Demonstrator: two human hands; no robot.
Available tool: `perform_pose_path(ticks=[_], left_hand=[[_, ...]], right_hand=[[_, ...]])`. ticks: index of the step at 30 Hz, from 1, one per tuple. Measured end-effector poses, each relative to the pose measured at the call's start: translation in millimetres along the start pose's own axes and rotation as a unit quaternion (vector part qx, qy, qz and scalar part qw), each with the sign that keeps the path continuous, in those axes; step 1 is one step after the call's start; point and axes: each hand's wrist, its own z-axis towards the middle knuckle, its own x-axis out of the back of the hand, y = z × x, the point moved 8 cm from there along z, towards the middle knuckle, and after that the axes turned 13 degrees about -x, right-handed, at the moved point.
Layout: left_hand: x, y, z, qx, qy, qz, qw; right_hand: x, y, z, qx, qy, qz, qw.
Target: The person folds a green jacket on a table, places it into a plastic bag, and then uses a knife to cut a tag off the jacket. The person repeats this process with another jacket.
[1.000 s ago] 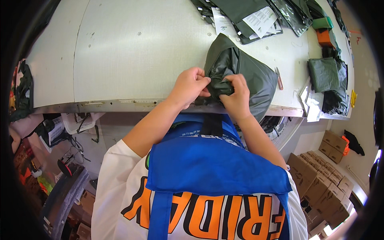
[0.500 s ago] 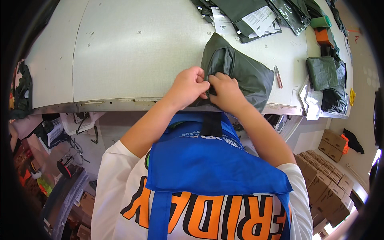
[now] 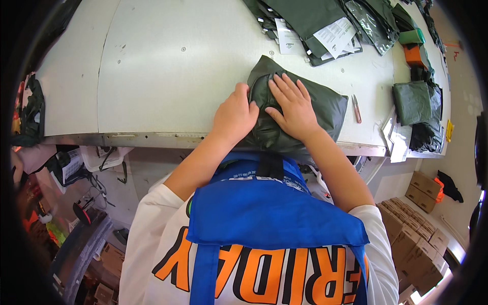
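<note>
Right, the dark green bundle lies at the table's near edge, one corner pointing away from you and another rightward; being nearly as broad as long, its long axis is hard to tell. Your left hand grasps its left edge, while your right hand rests flat on top, fingers spread.

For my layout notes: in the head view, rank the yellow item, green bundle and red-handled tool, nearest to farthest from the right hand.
From the right hand:
1. Green bundle: directly under it.
2. Red-handled tool: just right of the bundle.
3. Yellow item: far right.
</note>
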Motion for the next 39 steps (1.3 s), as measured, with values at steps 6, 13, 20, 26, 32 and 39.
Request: perform_pose_path(ticks=[6,13,20,26,32,39], left_hand=[[-9.1,9.4,30.1,-0.027,-0.041,-0.009,0.999],[-60.8,16.9,28.8,-0.006,-0.132,-0.058,0.989],[-44.8,0.5,26.6,0.013,-0.077,-0.068,0.995],[-41.0,14.4,36.0,0.050,-0.126,-0.094,0.986],[-85.2,9.9,26.3,0.047,-0.150,-0.128,0.979],[-92.7,0.2,34.7,0.152,-0.210,-0.146,0.955]], right_hand=[[-22.7,-11.7,-10.6,0.014,-0.050,-0.059,0.997],[-63.4,15.8,-2.1,-0.020,-0.146,0.013,0.989],[8.0,62.0,-5.0,-0.169,0.023,0.468,0.867],[-7.6,22.8,-28.5,-0.071,-0.042,0.097,0.992],[-30.4,37.1,-25.4,-0.103,0.002,0.085,0.991],[25.1,19.1,-47.7,-0.031,0.107,0.293,0.950]])
